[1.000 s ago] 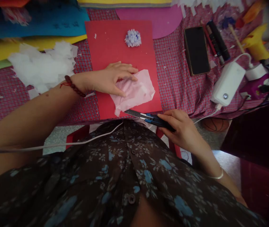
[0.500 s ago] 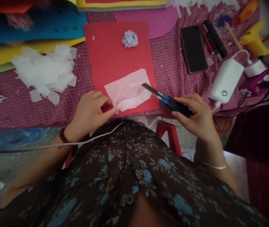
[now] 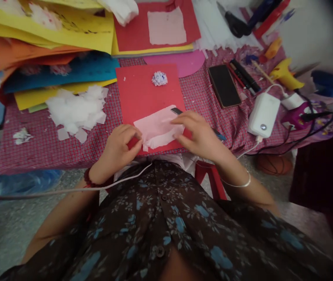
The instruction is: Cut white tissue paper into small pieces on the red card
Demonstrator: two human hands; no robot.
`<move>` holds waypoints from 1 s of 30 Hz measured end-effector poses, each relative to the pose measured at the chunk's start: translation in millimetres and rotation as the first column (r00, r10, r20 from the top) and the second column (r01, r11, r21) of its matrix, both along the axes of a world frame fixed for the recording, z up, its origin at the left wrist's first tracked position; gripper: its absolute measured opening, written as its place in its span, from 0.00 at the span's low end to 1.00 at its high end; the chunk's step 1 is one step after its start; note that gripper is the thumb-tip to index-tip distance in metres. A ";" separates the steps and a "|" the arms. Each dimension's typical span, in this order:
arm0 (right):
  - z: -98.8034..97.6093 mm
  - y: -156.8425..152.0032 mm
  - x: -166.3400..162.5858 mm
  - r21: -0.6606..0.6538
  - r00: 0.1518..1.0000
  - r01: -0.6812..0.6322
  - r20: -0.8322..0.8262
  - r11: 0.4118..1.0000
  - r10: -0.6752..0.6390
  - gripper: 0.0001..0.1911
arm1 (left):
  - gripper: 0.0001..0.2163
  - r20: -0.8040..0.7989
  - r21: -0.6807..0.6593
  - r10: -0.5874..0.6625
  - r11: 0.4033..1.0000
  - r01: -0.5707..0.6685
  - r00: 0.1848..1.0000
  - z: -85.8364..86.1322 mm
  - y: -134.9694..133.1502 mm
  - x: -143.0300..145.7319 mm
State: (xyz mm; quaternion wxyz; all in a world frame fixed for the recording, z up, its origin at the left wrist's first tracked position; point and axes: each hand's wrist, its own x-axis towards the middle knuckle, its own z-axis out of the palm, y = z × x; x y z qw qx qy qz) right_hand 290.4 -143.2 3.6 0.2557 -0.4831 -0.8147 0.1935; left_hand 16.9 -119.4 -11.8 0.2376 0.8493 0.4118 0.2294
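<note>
A pale pink crepe-like paper (image 3: 157,124) lies on a red sheet (image 3: 143,89), its near edge curled into a strip. My left hand (image 3: 122,146) has thumb and forefinger closed at the paper's left corner. Over its right side reaches my right hand (image 3: 198,134), thumb and forefinger apart, fingertips close to the paper. A dark cutter blade (image 3: 176,111) shows just beyond these fingers; most of the utility knife is hidden under the hand, and a blue part shows beside the wrist. A crumpled white-and-blue paper ball (image 3: 159,78) sits on the upper part of the red sheet.
White paper pieces (image 3: 78,107) lie in a pile at left, near stacked coloured sheets (image 3: 87,35). At right are a phone (image 3: 224,86), pens (image 3: 245,76), a white power bank (image 3: 264,115) and cables. A pale cord (image 3: 113,176) crosses before my body.
My right hand has moved left from the table's edge to the pink paper, the knife now mostly under it. My left hand stays at the corner. The view has shifted, showing more of the table's far side.
</note>
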 end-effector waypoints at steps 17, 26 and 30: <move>-27.7 32.6 -37.0 -0.382 0.867 -0.125 -0.490 0.916 -0.086 0.11 | 0.10 0.085 -0.182 -0.178 0.965 0.191 0.980 0.4 31.6 7.8; -32.9 41.3 -29.0 -0.506 0.731 -0.193 -0.645 0.841 -0.221 0.13 | 0.10 0.116 -0.432 -0.116 0.889 0.155 0.986 4.1 49.5 34.7; -34.5 48.7 -30.8 -0.496 0.758 -0.237 -0.632 0.835 -0.160 0.18 | 0.11 0.149 -0.515 -0.122 0.838 0.182 0.981 4.3 57.1 41.8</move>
